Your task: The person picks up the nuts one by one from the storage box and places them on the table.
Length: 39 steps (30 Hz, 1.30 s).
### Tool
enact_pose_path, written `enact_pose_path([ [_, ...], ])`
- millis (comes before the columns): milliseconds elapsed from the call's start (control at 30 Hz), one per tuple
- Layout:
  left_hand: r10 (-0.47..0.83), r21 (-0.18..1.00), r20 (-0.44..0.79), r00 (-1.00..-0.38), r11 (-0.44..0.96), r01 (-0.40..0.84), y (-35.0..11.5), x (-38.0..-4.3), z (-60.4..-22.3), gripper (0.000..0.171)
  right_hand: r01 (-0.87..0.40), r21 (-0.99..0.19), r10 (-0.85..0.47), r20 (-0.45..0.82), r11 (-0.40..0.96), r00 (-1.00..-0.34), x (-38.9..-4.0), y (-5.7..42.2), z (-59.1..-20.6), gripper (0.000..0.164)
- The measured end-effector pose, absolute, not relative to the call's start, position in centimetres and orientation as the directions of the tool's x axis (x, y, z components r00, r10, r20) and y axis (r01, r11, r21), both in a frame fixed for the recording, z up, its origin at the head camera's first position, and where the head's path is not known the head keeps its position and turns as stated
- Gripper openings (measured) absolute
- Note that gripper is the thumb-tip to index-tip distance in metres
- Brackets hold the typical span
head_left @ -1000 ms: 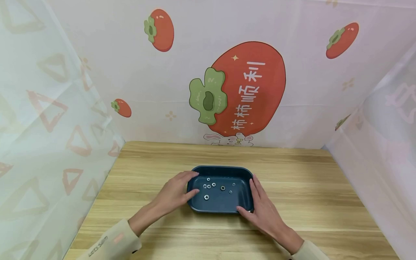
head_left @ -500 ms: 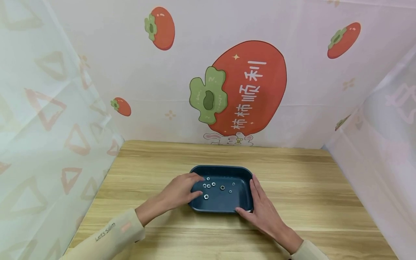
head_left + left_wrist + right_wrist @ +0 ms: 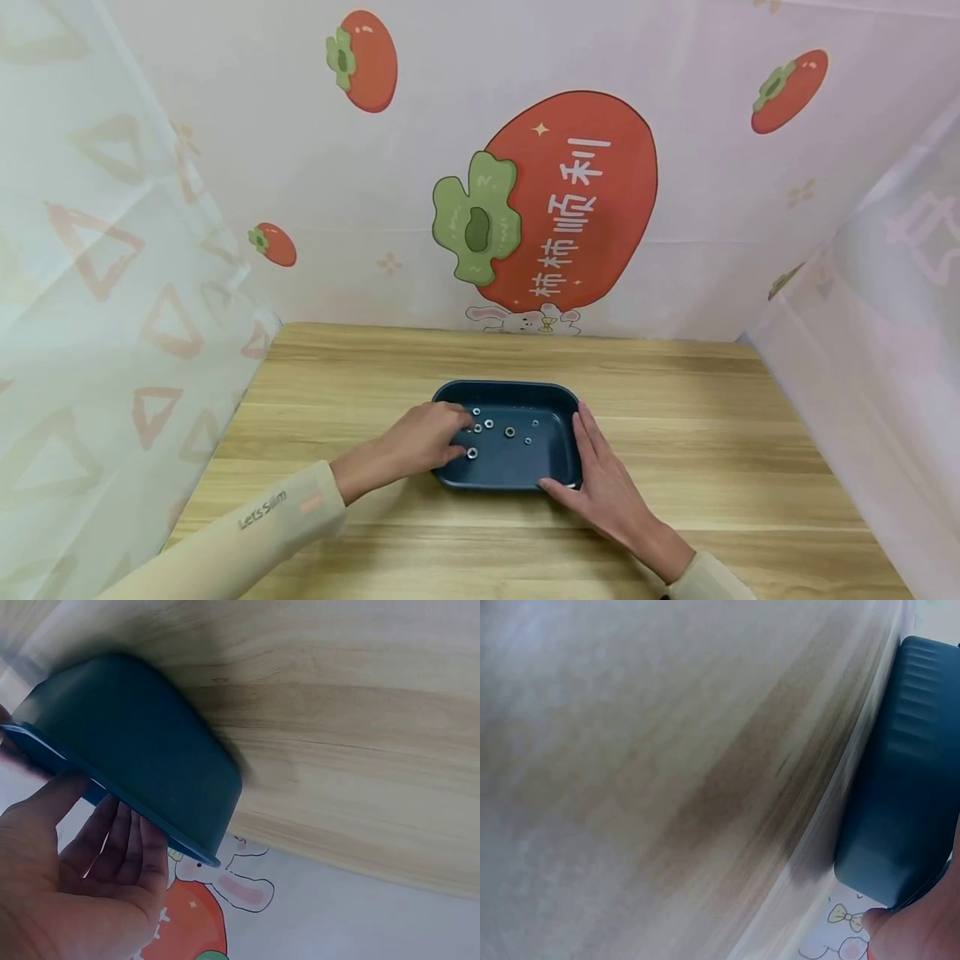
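Observation:
A dark blue rectangular tray [image 3: 506, 473] lies on the table with several small metal nuts inside, among them a larger nut [image 3: 472, 453] near the left front and a dark-centred nut [image 3: 510, 432] in the middle. My left hand [image 3: 426, 437] reaches over the left rim; its thumb and bent fingers stand apart above the left-hand nuts and partly hide one. In the left wrist view that hand [image 3: 97, 889] shows beyond the tray wall [image 3: 142, 742], its fingertips hidden by the rim. My right hand [image 3: 611, 493] rests at the right front corner, fingers straight along the right side, thumb on the front rim.
A wood-grain table [image 3: 645, 417] lies under the tray. Behind it hangs a white cloth backdrop [image 3: 697, 200] with printed persimmons, and further cloth walls [image 3: 67, 317] flank the left and right sides.
My left hand has moved rightward from the tray's left rim, further in over the nuts, its fingers bending downward. The right hand and the tray have stayed in place.

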<state>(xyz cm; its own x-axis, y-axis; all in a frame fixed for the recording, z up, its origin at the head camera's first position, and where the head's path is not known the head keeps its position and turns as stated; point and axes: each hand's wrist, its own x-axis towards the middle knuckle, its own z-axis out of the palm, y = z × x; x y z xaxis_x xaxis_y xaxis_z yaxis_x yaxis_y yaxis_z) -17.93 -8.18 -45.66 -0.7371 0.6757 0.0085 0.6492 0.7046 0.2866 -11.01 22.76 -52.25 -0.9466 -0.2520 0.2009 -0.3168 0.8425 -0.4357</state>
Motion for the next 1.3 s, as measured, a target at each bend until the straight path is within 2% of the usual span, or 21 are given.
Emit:
enact_pose_path([
  [233, 0.687, 0.259, -0.017, -0.727, 0.705, 0.66, -8.0, -18.2, -46.2, 0.024, -0.316, -0.441, -0.252, 0.198, 0.84, -0.947, -11.0, 22.6, -52.2, 0.112],
  [433, 0.689, 0.247, -0.036, -0.723, 0.708, 0.662, -7.7, -18.5, -47.0, 0.008, -0.318, -0.437, -0.255, 0.198, 0.841, -0.947, -11.1, 22.6, -52.3, 0.111],
  [667, 0.69, 0.206, -0.049, -0.722, 0.715, 0.668, -6.9, -18.8, -47.5, 0.028, -0.318, -0.443, -0.252, 0.202, 0.839, -0.946, -11.0, 22.5, -52.3, 0.112],
  [1133, 0.672, 0.166, -0.081, -0.736, 0.737, 0.655, -6.2, -18.7, -48.4, 0.022, -0.303, -0.445, -0.245, 0.185, 0.843, -0.952, -10.9, 22.4, -52.2, 0.111],
  [1300, 0.673, 0.162, -0.079, -0.735, 0.737, 0.657, -6.1, -18.8, -48.6, 0.027, -0.29, -0.449, -0.237, 0.173, 0.845, -0.956, -10.9, 22.5, -52.1, 0.112],
])
